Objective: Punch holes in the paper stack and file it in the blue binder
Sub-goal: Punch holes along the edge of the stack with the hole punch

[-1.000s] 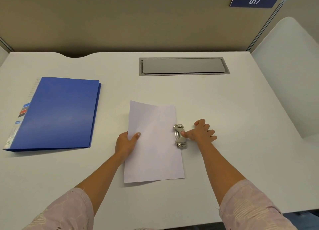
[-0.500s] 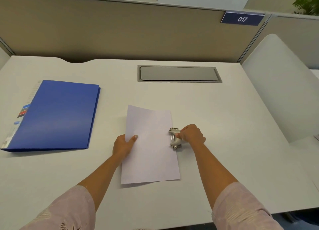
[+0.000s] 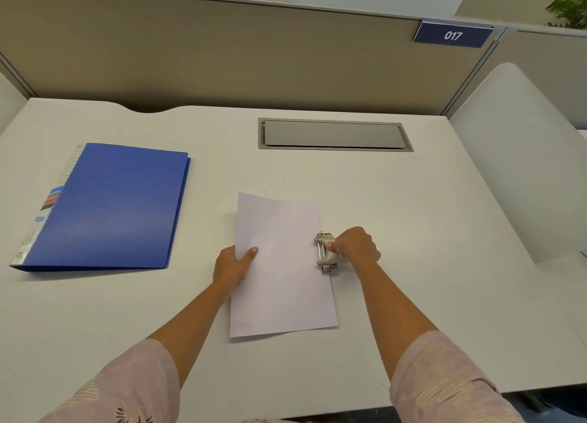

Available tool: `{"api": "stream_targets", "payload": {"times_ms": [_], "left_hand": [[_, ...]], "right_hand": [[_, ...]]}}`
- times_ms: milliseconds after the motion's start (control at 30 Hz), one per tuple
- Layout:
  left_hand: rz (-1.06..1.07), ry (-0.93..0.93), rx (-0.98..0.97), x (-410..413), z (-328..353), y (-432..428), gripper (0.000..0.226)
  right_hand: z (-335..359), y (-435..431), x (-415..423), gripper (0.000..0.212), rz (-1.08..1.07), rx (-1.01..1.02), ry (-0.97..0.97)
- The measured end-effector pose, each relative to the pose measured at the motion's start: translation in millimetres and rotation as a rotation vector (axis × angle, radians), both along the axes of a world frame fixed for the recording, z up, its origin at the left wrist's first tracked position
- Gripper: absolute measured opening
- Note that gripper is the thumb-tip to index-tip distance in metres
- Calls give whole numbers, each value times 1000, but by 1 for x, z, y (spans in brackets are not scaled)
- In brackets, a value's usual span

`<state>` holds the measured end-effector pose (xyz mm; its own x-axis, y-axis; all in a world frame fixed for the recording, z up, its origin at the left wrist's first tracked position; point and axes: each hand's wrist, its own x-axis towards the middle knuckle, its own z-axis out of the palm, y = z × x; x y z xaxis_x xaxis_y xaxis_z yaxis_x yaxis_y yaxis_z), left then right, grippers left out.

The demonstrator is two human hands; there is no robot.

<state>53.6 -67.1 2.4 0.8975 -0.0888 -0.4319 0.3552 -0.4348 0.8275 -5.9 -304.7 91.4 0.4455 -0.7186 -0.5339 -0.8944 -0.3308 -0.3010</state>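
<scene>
Right fingers point(image 3: 337, 248) gripping metal punch point(image 3: 325, 258), flat paper point(image 3: 279, 273)

Your left hand point(image 3: 232, 263) pinches the paper stack point(image 3: 279, 282), thumb on top. Your right hand point(image 3: 357, 246) is fisted, fingers curled over the hole punch point(image 3: 324, 257).

Blue binder point(image 3: 111, 206), white paper point(image 3: 279, 263), silver punch point(image 3: 324, 253)

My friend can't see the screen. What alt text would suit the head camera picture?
A person's right hand grips a metal hole punch set on the right edge of a paper stack, while the left hand holds the stack's left edge, thumb on top. A closed blue binder lies to the left on the white desk.
</scene>
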Motion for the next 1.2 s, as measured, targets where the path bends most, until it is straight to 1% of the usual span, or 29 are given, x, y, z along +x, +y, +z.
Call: {"api": "stream_targets", "payload": {"times_ms": [233, 567, 933, 1100, 1200], "left_hand": [[7, -28, -14, 4, 5, 1, 39], [-31, -75, 47, 25, 18, -1, 40], [-14, -112, 52, 21, 20, -1, 43], [91, -108, 59, 23, 21, 11, 43], [101, -110, 74, 27, 18, 28, 44]], "right_hand": [[-2, -2, 0, 33, -5, 7, -8], [-3, 0, -1, 29, -6, 6, -13], [-5, 3, 3, 26, 6, 17, 0], [-6, 4, 5, 15, 22, 14, 15], [-7, 4, 5, 14, 20, 16, 13]]}}
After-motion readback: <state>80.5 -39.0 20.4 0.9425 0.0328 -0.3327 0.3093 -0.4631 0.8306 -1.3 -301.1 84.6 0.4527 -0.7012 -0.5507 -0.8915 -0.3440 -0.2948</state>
